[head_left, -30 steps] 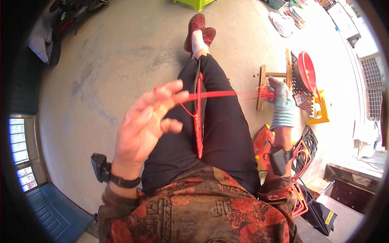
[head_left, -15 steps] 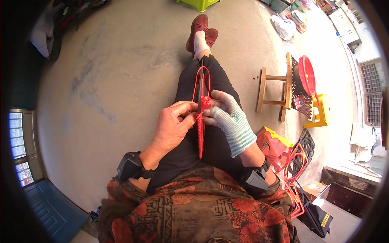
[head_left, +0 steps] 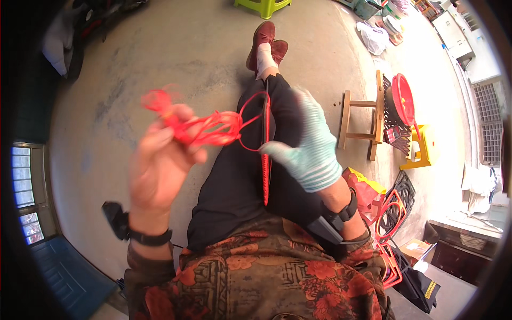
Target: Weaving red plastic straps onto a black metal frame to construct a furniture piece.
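Red cord [head_left: 216, 128], gathered in a loose looped bundle, is in my bare left hand [head_left: 165, 146], raised left of my legs. The hand and the bundle's far end are blurred. One strand runs from the bundle to a flat black frame [head_left: 265, 114], seen edge-on and upright above my lap, its near edge [head_left: 265, 181] wrapped in red cord. My right hand [head_left: 306, 146], in a striped light-blue and white glove, grips the frame's right side with the thumb across its edge. The glove's fingers are partly blurred, and the frame's broad face is turned out of sight.
At my right lie several black and red frames [head_left: 394, 205] beside a red and yellow bag [head_left: 365, 194]. Beyond stand a wooden stool [head_left: 376, 114], a red basin [head_left: 404, 101] and a yellow stool [head_left: 424, 149]. A green stool [head_left: 264, 6] is past my feet.
My left hand has moved away to the left with the red cord bundle, drawing it off the frame. The right hand has shifted slightly and spread along the frame's side.
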Tool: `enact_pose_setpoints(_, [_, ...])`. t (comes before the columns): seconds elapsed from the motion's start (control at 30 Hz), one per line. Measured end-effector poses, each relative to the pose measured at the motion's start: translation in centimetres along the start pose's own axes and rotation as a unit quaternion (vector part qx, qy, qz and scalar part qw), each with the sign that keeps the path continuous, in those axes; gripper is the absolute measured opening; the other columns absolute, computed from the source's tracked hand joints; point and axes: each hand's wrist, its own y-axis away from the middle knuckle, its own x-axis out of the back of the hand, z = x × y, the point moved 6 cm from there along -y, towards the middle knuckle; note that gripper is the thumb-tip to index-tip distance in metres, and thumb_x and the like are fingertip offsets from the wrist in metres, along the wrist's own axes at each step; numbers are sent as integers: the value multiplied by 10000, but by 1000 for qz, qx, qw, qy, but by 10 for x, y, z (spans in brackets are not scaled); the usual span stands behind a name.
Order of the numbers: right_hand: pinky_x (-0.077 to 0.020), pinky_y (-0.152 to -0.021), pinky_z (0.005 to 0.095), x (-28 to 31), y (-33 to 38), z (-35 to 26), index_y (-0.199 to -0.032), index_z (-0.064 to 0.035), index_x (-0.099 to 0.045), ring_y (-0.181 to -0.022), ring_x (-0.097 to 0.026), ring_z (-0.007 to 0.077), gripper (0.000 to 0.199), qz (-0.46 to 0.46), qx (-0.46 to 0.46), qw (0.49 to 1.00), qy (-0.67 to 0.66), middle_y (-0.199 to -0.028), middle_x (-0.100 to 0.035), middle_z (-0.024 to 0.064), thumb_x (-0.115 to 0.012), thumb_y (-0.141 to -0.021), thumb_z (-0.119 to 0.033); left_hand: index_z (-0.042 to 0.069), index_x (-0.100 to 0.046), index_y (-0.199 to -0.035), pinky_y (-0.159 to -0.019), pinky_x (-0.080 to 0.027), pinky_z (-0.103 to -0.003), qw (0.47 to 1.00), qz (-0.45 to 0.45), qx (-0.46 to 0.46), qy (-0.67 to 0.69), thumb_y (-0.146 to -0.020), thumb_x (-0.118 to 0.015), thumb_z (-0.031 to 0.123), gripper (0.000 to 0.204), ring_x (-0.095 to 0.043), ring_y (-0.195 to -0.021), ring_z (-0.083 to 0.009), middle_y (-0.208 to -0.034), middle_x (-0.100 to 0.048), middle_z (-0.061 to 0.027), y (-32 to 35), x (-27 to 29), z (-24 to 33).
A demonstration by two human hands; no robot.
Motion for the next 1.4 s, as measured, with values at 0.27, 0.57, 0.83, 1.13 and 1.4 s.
enact_pose_setpoints(0.27, [-398,-1010,402,-1,-1,-43,-849,-49,-668,-938,-648,220,115,-258,46,897,-356,-947,-677,74,-744,-780,-100,18,-527,-946,-462,-337,-232,951,30,-295,-92,-1020,-448,181,195,-395,-566,-125,-782,-492,-37,47,-9,119])
enact_pose_setpoints(0.57, [-541,-679,288,27,83,-30,-971,58,-662,-815,-666,219,214,-199,-242,691,-652,-938,-660,191,-680,-886,-138,35,-559,-1030,-473,-356,-182,956,22,62,-285,-910,-613,153,177,-453,-523,-29,-677,-492,45,-14,37,-48])
enact_pose_setpoints(0.83, [-390,-502,221,37,91,-44,-907,30,-655,-582,-524,86,187,-107,-267,681,-673,-849,-657,115,-682,-880,-153,30,-604,-948,-469,-325,-240,837,60,-23,-544,-701,-808,141,339,-321,-476,-34,-515,-334,50,-15,12,-98])
enact_pose_setpoints(1.13, [-438,-622,277,34,96,-36,-881,24,-607,-655,-562,159,247,-126,-376,602,-693,-774,-638,106,-705,-842,-200,32,-594,-930,-480,-315,-221,845,52,-26,-531,-715,-805,98,309,-310,-489,-26,-548,-355,71,-23,15,-107])
enact_pose_setpoints(1.4, [-518,-772,307,56,9,60,-1108,25,-602,-855,-638,189,280,26,-283,939,-193,-910,-649,78,-638,-893,-150,-36,-505,-1222,-777,-489,-259,934,46,-110,-337,-938,-560,136,336,-578,-811,-94,-1001,-625,-43,-39,15,-28])
